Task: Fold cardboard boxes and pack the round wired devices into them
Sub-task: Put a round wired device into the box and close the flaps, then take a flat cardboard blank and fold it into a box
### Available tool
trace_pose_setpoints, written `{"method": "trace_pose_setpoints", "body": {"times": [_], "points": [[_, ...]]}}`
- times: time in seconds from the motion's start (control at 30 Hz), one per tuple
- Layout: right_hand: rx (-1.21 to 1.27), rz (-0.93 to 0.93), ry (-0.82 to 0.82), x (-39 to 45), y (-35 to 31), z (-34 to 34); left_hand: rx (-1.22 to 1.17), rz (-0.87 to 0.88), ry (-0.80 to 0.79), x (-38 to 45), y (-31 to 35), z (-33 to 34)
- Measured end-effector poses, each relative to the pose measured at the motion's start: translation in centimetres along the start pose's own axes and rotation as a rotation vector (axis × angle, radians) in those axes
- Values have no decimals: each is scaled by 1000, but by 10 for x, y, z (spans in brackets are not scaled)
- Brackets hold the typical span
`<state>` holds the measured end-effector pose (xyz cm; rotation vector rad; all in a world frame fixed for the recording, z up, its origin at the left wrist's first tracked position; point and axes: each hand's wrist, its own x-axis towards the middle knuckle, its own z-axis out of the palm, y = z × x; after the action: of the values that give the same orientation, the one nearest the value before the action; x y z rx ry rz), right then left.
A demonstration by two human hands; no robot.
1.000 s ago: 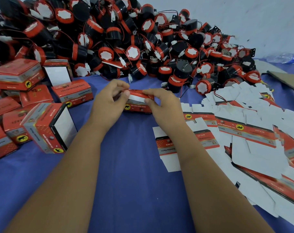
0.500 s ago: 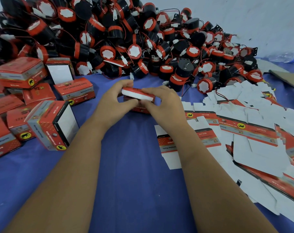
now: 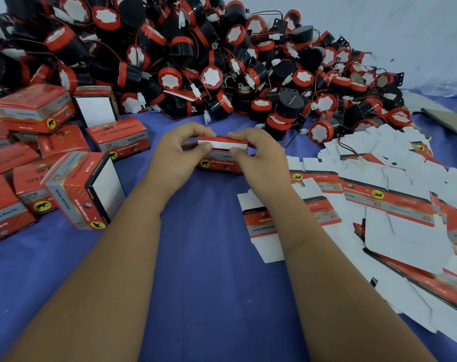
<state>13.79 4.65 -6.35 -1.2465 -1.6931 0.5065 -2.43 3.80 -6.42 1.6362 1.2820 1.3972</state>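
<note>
Head view. Your left hand [image 3: 177,155] and right hand [image 3: 258,158] meet at the centre of the blue counter [image 3: 209,283], both gripping one red cardboard box [image 3: 222,159]. The fingers of each hand curl over the box's top edge, and both thumbs press on its white top flap [image 3: 223,145]. The box rests on the counter; you cannot tell from this view what it contains.

Count the stock as follows:

- Round wired devices [image 3: 211,77]: one large heap from 10 to 1 o'clock, too many to count. Each has a black body, a red rim and a white face, with red wires tangled between them.
- Folded boxes [image 3: 36,108]: roughly ten at 9 to 10 o'clock, some cut off by the frame edge, so the count is not exact. One [image 3: 85,190] lies on its side at 9 o'clock, its end towards you showing a plain white panel. A second one [image 3: 95,107], at 10 o'clock, shows a white panel the same way. You cannot tell what any of them holds.
- Flat box blanks [image 3: 386,202]: a loose overlapping spread from 2 to 4 o'clock, too many to count. Most lie white side up; several show the red printed face. One blank [image 3: 264,226] lies partly under your right forearm.

A plastic bottle [image 3: 446,88] lies at 2 o'clock, beside the far wall.
</note>
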Motion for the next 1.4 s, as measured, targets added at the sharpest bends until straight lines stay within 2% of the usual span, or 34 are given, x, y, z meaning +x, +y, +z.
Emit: {"method": "trace_pose_setpoints", "body": {"times": [0.23,0.37,0.57,0.63,0.73,0.97,1.1,1.2,1.27,1.37,1.4], "points": [[52,-2,20,-1,1,-3,-97,-46,40,0,-1,3],[127,22,28,0,1,-3,-70,-45,48,-1,1,2],[387,170,8,0,-2,-6,277,89,62,-3,-2,2],[376,184,-7,-1,-2,-6,475,214,88,-2,-1,4],[247,154,-18,0,1,-4,564,298,85,-1,2,11],[-57,73,15,4,4,3,416,208,147,1,-2,17],[-105,107,-18,1,-2,6,493,197,118,0,-4,22],[-214,52,-31,-5,-7,11,574,195,76,-2,-6,23],[-167,41,-29,-7,-7,11,501,150,64,-1,-6,19],[-10,86,-31,-6,-4,7,222,-4,-95,0,-4,10],[25,91,-30,-6,-4,6,180,-8,-110,-1,-4,9]]}}
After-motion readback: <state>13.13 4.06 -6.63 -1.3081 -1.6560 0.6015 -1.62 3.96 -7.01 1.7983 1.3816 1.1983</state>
